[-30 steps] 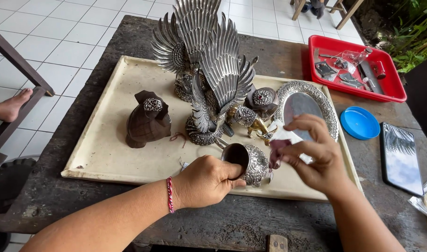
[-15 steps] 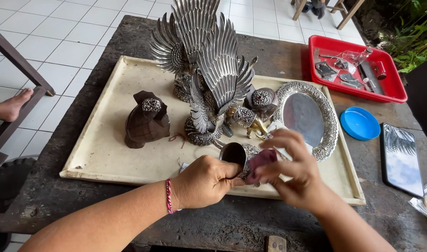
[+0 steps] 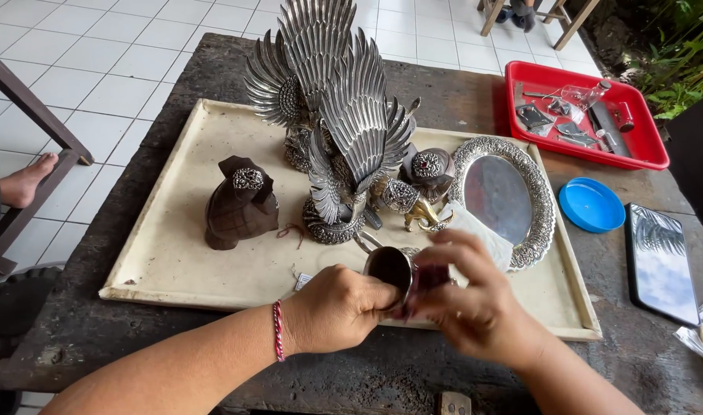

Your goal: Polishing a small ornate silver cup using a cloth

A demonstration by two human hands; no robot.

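My left hand [image 3: 338, 306] grips a small silver cup [image 3: 390, 267] on its side, with the dark mouth facing up, over the front edge of a cream tray [image 3: 159, 261]. My right hand [image 3: 474, 303] presses a pinkish cloth [image 3: 426, 278] against the cup's outer side. A white cloth [image 3: 478, 230] lies just behind my right hand. On the tray stand two silver winged bird statues [image 3: 344, 131], a dark brown carved figure [image 3: 241, 204] and an ornate oval silver tray [image 3: 504, 200].
A red tray of small tools [image 3: 582, 115] sits at the back right of the dark wooden table [image 3: 213, 69], with a blue lid [image 3: 591, 204] and a dark phone [image 3: 663, 265] nearer. Someone's bare foot [image 3: 25, 180] rests on the white tiled floor at left.
My right hand has come down from above the oval tray with the pinkish cloth and now presses it to the cup. My left hand has kept its grip on the cup.
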